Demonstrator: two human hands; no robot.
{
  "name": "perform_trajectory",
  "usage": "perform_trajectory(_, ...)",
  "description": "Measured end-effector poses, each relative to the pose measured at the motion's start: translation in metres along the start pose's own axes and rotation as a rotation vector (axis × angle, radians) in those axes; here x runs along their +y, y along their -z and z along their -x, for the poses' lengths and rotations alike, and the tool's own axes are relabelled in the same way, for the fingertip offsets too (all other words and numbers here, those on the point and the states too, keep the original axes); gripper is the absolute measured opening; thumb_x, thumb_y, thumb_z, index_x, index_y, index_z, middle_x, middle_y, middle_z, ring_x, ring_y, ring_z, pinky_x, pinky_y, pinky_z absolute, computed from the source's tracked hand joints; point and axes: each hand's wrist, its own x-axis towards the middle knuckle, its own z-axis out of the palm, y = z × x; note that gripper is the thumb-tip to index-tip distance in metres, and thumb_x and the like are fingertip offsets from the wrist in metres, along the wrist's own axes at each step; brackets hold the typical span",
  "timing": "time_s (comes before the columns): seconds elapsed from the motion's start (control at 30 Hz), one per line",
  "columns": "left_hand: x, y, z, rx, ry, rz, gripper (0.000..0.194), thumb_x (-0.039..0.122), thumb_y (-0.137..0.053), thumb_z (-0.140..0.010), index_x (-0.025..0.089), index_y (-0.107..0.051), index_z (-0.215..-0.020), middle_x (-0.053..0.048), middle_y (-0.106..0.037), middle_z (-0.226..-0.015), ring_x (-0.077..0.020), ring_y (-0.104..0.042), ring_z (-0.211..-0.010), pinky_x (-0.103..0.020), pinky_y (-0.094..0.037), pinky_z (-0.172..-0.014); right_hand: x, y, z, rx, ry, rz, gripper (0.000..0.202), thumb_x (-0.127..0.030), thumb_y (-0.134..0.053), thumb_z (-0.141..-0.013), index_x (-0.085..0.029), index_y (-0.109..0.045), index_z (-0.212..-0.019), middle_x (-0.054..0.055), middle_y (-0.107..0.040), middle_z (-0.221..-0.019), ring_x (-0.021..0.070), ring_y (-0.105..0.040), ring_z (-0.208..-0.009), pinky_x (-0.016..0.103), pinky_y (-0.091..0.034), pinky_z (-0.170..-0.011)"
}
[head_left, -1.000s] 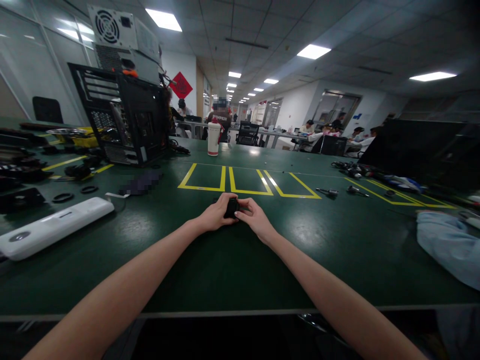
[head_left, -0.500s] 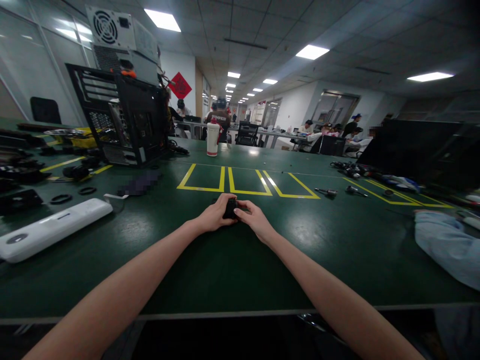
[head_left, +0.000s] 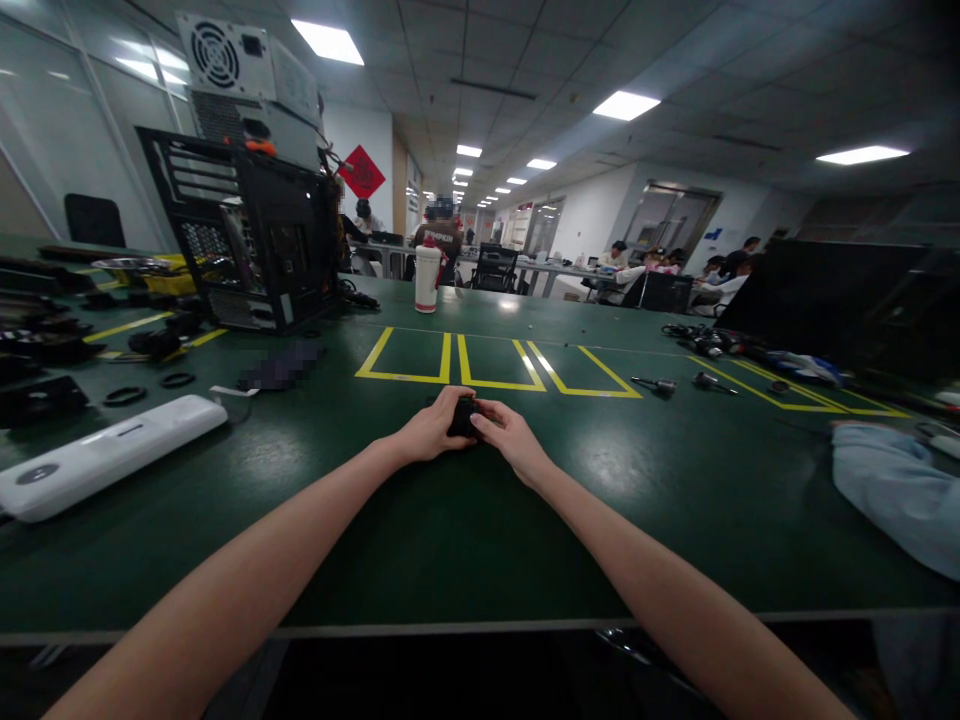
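Observation:
A small black block-shaped part [head_left: 462,418] is held between my two hands, low over the green table [head_left: 450,540]. My left hand [head_left: 433,430] wraps round its left side, thumb at the near edge and fingers over the top. On the other side, my right hand [head_left: 506,432] pinches the part with thumb and fingertips. Its exact kind is too dark and too covered to make out. Just beyond the hands, yellow tape outlines [head_left: 501,386] mark the table top.
At left stand a black computer case [head_left: 289,235] with power supplies [head_left: 247,70] on top and a long white device [head_left: 112,455]. A white bottle [head_left: 427,278] stands farther back. Metal tool pieces [head_left: 654,385] lie at right, near a co-worker's sleeve [head_left: 892,480].
Both hands stay on the black part, which seems slightly turned between the fingers. The whole view has shifted a little.

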Motion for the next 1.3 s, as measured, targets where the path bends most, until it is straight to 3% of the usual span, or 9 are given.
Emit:
perform_trajectory(0.2,0.001,-0.0004,0.0,-0.005,-0.003,-0.026,0.063,0.035,-0.06,-0.068,0.02,-0.026,-0.119,-0.009,-0.038,-0.116,-0.0242,-0.046,-0.104,-0.041,-0.043,-0.085,-0.0055,-0.0005,0.0034,-0.057,0.052,-0.087,0.034,-0.024,-0.064,-0.064,-0.02,-0.052,-0.096,0.003,-0.055,-0.101,0.0156,-0.054,-0.096,0.035,-0.04,-0.089)
perform_trajectory(0.37,0.0014,-0.0001,0.0006,-0.007,-0.008,-0.018,0.064,0.035,-0.06,-0.069,0.02,-0.024,-0.12,-0.009,-0.036,-0.118,-0.0243,-0.046,-0.104,-0.041,-0.043,-0.085,-0.0033,-0.0023,0.0043,0.007,0.044,-0.021,0.028,-0.033,-0.06,-0.068,-0.022,-0.051,-0.091,0.002,-0.055,-0.093,0.0151,-0.052,-0.093,0.036,-0.042,-0.085)
perform_trajectory(0.57,0.0021,0.001,0.0008,-0.016,-0.005,-0.013,0.063,0.034,-0.06,-0.069,0.021,-0.025,-0.12,-0.009,-0.037,-0.118,-0.0247,-0.046,-0.104,-0.042,-0.043,-0.086,0.0018,-0.0015,0.0012,0.019,0.02,0.018,0.034,-0.036,-0.058,-0.069,-0.021,-0.051,-0.099,0.004,-0.054,-0.101,0.0163,-0.052,-0.094,0.037,-0.041,-0.085)
perform_trajectory(0.83,0.0028,0.0009,0.0014,-0.008,-0.003,0.005,0.062,0.033,-0.06,-0.069,0.022,-0.026,-0.119,-0.009,-0.037,-0.117,-0.0243,-0.048,-0.102,-0.042,-0.044,-0.083,-0.0062,-0.004,0.0052,-0.011,0.076,-0.015,0.033,-0.027,-0.064,-0.064,-0.021,-0.051,-0.094,0.002,-0.055,-0.098,0.015,-0.052,-0.095,0.033,-0.041,-0.087)
perform_trajectory(1.0,0.0027,0.0003,0.0014,-0.006,0.001,0.01,0.064,0.033,-0.061,-0.068,0.022,-0.025,-0.119,-0.008,-0.037,-0.117,-0.0238,-0.049,-0.1,-0.041,-0.045,-0.083,-0.0043,-0.0042,0.0047,0.01,0.07,0.026,0.025,-0.033,-0.057,-0.07,-0.022,-0.05,-0.092,0.002,-0.055,-0.097,0.0156,-0.051,-0.097,0.035,-0.041,-0.086)
perform_trajectory(1.3,0.0021,0.0,0.0008,-0.003,0.006,-0.013,0.065,0.033,-0.061,-0.067,0.022,-0.025,-0.12,-0.009,-0.037,-0.117,-0.0251,-0.048,-0.102,-0.041,-0.044,-0.083,-0.0029,-0.0026,0.0033,-0.01,0.045,0.024,0.034,-0.03,-0.058,-0.069,-0.021,-0.053,-0.101,0.004,-0.055,-0.102,0.0161,-0.053,-0.093,0.036,-0.041,-0.086)
